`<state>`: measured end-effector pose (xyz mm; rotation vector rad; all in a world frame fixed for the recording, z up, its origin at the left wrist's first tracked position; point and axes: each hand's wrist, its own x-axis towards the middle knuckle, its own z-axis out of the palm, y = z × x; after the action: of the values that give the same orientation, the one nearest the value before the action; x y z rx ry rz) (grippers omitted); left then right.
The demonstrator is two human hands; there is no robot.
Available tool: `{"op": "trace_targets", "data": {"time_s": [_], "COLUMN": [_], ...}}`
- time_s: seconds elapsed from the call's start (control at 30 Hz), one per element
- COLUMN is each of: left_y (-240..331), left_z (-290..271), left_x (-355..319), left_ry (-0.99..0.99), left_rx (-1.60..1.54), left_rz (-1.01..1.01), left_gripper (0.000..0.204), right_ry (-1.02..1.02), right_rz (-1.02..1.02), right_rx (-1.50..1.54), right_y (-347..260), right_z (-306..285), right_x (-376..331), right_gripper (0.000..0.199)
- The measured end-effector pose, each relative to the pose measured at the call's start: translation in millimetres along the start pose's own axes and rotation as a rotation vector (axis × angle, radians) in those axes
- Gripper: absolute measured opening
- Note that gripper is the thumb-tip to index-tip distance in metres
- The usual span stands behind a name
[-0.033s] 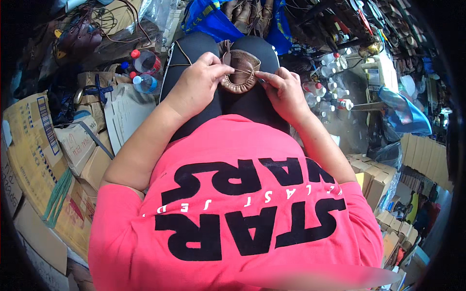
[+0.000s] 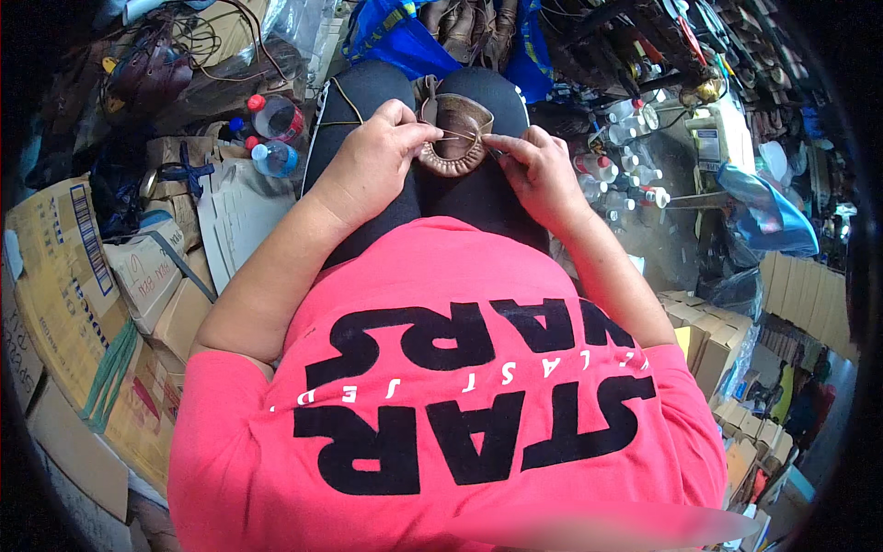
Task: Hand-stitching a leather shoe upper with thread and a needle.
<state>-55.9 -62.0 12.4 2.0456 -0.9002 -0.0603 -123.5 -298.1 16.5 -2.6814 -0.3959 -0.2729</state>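
On my lap, between my thighs, rests a brown leather shoe upper (image 2: 451,166) with a ring of gathered pleats along its near edge. A thin pale thread (image 2: 457,136) stretches across its opening. At the left side, my left hand (image 2: 379,156) is closed, pinching the thread between thumb and forefinger. My right hand (image 2: 538,170) is closed too, its forefinger reaching to the shoe upper's right rim where the thread meets the leather. What its curled fingers hold is hidden; a small dark sliver shows beneath them.
Brown leather pieces fill a blue bag (image 2: 382,32) beyond my knees. Bottles (image 2: 276,158) stand at the left, above cardboard boxes (image 2: 69,267). More plastic bottles (image 2: 625,175) crowd the floor at right. A blue plastic bag (image 2: 773,216) and stacked cartons (image 2: 704,336) lie farther right.
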Motion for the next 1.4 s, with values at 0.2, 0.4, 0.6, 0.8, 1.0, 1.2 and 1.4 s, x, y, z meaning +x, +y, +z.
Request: {"op": "trace_targets", "data": {"time_s": [0.2, 0.4, 0.6, 0.8, 1.0, 1.2, 1.4], "left_y": [-11.2, -21.1, -23.9, -22.6, -29.6, -33.3, -29.6], "left_z": [6.2, 17.0, 18.1, 20.7, 23.8, 26.0, 17.0], "left_x": [8.3, 23.6, 25.3, 24.8, 38.7, 54.6, 40.4], "left_ry": [0.061, 0.033, 0.009, -0.002, -0.076, -0.220, -0.093], "left_rx": [0.475, 0.150, 0.192, 0.224, 0.159, -0.074, 0.105], "left_rz": [0.123, 0.110, 0.094, 0.091, 0.096, 0.012, 0.086], "left_gripper": [0.024, 0.019, 0.023, 0.019, 0.013, 0.013, 0.010], "right_ry": [-0.168, -0.372, -0.439, -0.471, -0.486, -0.562, -0.471], "right_rz": [0.183, 0.194, 0.181, 0.238, 0.249, 0.254, 0.275], "right_rx": [0.292, 0.491, 0.563, 0.665, 0.747, 0.696, 0.663], "right_y": [15.6, 44.1, 49.3, 51.0, 60.4, 60.2, 49.5], "right_z": [-1.3, -4.6, -6.3, -4.5, -1.3, -4.2, -10.1], "right_x": [6.5, 23.5, 33.0, 33.8, 36.5, 40.3, 30.4], "right_gripper": [0.031, 0.037, 0.033, 0.029, 0.032, 0.033, 0.032]}}
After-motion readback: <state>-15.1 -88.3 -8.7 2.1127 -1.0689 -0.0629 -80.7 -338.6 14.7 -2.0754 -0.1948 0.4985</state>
